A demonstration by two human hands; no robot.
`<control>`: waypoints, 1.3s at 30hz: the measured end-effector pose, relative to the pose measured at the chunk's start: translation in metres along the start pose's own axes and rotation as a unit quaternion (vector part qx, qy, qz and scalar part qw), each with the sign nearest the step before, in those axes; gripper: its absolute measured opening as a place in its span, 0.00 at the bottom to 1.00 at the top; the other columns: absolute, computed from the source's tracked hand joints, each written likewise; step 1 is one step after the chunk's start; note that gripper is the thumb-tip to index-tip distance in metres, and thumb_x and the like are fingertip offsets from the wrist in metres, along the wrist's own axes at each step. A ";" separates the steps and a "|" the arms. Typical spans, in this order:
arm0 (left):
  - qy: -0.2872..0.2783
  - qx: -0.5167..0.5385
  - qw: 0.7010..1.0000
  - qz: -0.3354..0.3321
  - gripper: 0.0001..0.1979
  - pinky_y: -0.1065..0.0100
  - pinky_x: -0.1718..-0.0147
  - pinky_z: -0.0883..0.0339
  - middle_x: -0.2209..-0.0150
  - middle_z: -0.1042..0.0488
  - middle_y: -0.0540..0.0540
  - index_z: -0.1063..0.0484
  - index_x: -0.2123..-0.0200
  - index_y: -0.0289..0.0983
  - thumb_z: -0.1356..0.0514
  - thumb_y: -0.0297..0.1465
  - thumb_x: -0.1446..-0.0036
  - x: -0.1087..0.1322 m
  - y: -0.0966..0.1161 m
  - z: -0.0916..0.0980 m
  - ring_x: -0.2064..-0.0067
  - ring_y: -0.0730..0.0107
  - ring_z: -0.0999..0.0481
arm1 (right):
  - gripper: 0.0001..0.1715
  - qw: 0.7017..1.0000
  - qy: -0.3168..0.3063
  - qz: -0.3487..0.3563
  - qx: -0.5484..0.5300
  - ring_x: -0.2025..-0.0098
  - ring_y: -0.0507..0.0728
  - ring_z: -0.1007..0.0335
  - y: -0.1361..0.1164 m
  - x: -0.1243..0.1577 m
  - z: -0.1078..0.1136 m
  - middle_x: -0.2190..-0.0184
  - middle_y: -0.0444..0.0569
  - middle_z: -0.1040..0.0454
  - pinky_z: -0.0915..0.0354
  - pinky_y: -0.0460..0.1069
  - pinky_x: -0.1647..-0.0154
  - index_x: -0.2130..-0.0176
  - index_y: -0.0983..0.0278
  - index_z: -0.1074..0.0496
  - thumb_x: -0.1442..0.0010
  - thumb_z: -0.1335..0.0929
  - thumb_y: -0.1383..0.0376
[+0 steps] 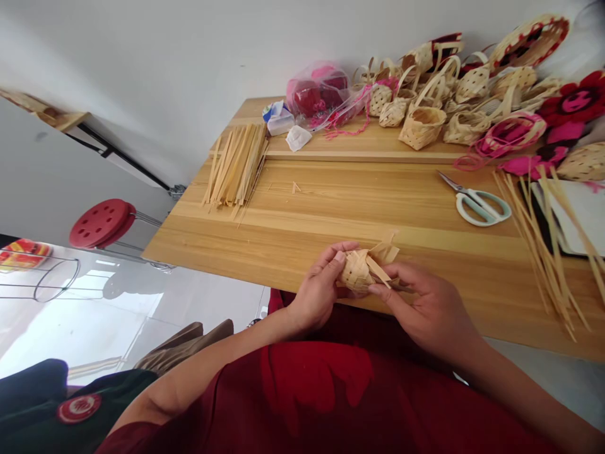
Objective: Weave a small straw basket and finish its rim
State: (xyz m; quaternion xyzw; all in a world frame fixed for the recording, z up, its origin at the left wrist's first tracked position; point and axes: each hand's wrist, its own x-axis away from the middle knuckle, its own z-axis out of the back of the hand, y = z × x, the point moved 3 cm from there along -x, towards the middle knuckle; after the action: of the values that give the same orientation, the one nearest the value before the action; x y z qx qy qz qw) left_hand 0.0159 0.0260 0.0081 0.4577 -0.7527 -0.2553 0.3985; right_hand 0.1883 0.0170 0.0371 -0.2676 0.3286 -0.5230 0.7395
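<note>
Small pale woven-strip basket [355,271] is pinched in my left hand [317,291] and right hand [425,309], both gripping tight over the light wooden table [378,202] so the weave doesn't loosen.

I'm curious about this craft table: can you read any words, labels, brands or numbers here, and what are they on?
Round red badge on a dark jacket: white emblem, too small to read.
Small white-and-blue packet: blue marking, too blurred to read.
Nothing else readable shows.
</note>
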 end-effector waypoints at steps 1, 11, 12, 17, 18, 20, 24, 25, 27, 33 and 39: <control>0.001 -0.008 1.000 0.000 0.27 0.68 0.68 0.25 0.55 0.23 0.45 0.28 0.45 0.42 0.33 0.51 0.40 -0.001 -0.002 0.000 0.63 0.67 0.23 | 0.03 1.000 -0.011 -0.005 -0.002 0.62 0.60 0.24 0.000 0.000 -0.001 0.65 0.46 0.19 0.31 0.56 0.60 0.61 0.56 0.23 0.33 0.30 0.61; 0.001 0.057 0.998 -0.011 0.12 0.72 0.73 0.26 0.64 0.27 0.51 0.30 0.55 0.40 0.36 0.40 0.36 -0.015 0.008 -0.002 0.69 0.72 0.26 | 0.13 0.984 0.150 0.096 -0.013 0.51 0.64 0.23 -0.018 -0.003 0.023 0.54 0.48 0.18 0.30 0.61 0.49 0.51 0.52 0.23 0.35 0.27 0.65; -0.012 0.071 0.997 0.005 0.13 0.69 0.73 0.24 0.62 0.26 0.49 0.30 0.53 0.40 0.37 0.40 0.36 -0.016 0.009 0.000 0.68 0.69 0.23 | 0.14 0.980 0.181 0.081 -0.024 0.51 0.64 0.24 -0.015 -0.001 0.028 0.52 0.49 0.19 0.30 0.61 0.50 0.50 0.51 0.23 0.35 0.27 0.65; -0.028 0.138 0.988 0.059 0.16 0.58 0.73 0.19 0.58 0.22 0.45 0.28 0.54 0.40 0.39 0.47 0.33 -0.017 0.006 0.010 0.63 0.56 0.17 | 0.17 0.971 0.190 -0.061 -0.135 0.53 0.62 0.23 0.010 0.006 0.023 0.51 0.51 0.21 0.27 0.57 0.59 0.48 0.55 0.25 0.36 0.26 0.56; -0.026 0.147 0.987 0.054 0.18 0.58 0.73 0.19 0.58 0.21 0.45 0.28 0.55 0.40 0.39 0.48 0.34 -0.017 0.005 0.011 0.62 0.56 0.17 | 0.18 0.972 0.155 -0.085 -0.152 0.53 0.62 0.23 0.014 0.008 0.016 0.51 0.52 0.21 0.26 0.57 0.58 0.48 0.56 0.25 0.35 0.26 0.54; -0.026 0.155 0.987 0.030 0.20 0.60 0.70 0.19 0.58 0.21 0.46 0.28 0.55 0.40 0.35 0.50 0.37 -0.017 0.003 0.011 0.62 0.58 0.17 | 0.19 0.974 0.062 -0.113 -0.187 0.52 0.62 0.22 0.018 0.012 -0.001 0.51 0.53 0.20 0.25 0.57 0.56 0.48 0.57 0.26 0.34 0.28 0.51; 0.007 0.130 0.991 -0.028 0.25 0.67 0.66 0.23 0.60 0.23 0.48 0.29 0.55 0.38 0.27 0.48 0.45 -0.014 0.001 0.006 0.64 0.68 0.21 | 0.24 0.970 -0.059 -0.092 -0.218 0.48 0.62 0.22 0.006 0.020 -0.023 0.47 0.54 0.21 0.24 0.59 0.52 0.41 0.57 0.31 0.33 0.29 0.52; 0.018 0.121 0.992 -0.040 0.26 0.68 0.65 0.24 0.61 0.23 0.49 0.30 0.55 0.38 0.26 0.48 0.46 -0.013 0.001 0.004 0.64 0.70 0.22 | 0.24 0.972 -0.067 -0.079 -0.212 0.47 0.62 0.23 0.001 0.021 -0.025 0.46 0.54 0.21 0.23 0.59 0.52 0.41 0.57 0.31 0.32 0.29 0.53; 0.032 0.110 0.991 -0.071 0.27 0.69 0.65 0.26 0.61 0.25 0.50 0.31 0.56 0.39 0.26 0.49 0.48 -0.009 0.001 -0.002 0.65 0.71 0.23 | 0.24 0.976 -0.066 -0.064 -0.198 0.46 0.63 0.23 -0.007 0.021 -0.026 0.44 0.55 0.22 0.23 0.59 0.53 0.41 0.57 0.32 0.32 0.29 0.54; 0.018 0.082 0.990 -0.118 0.21 0.65 0.51 0.27 0.56 0.22 0.48 0.27 0.52 0.40 0.28 0.45 0.43 0.000 -0.005 -0.020 0.55 0.66 0.21 | 0.30 0.971 0.003 -0.090 -0.220 0.48 0.64 0.21 0.000 0.017 -0.024 0.44 0.55 0.21 0.23 0.61 0.51 0.42 0.57 0.33 0.37 0.25 0.51; -0.069 -0.050 0.980 -0.178 0.22 0.63 0.43 0.30 0.45 0.21 0.44 0.22 0.44 0.43 0.31 0.44 0.37 0.005 -0.006 -0.014 0.46 0.64 0.21 | 0.42 0.976 0.076 -0.075 -0.192 0.53 0.64 0.19 -0.002 0.003 -0.007 0.49 0.54 0.19 0.24 0.60 0.50 0.41 0.59 0.33 0.48 0.20 0.51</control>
State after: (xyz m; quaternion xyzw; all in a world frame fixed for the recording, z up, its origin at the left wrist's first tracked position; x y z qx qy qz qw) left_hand 0.0295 0.0184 0.0132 0.5453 -0.6712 -0.3902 0.3159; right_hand 0.1823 0.0134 0.0338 -0.3878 0.4570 -0.5231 0.6059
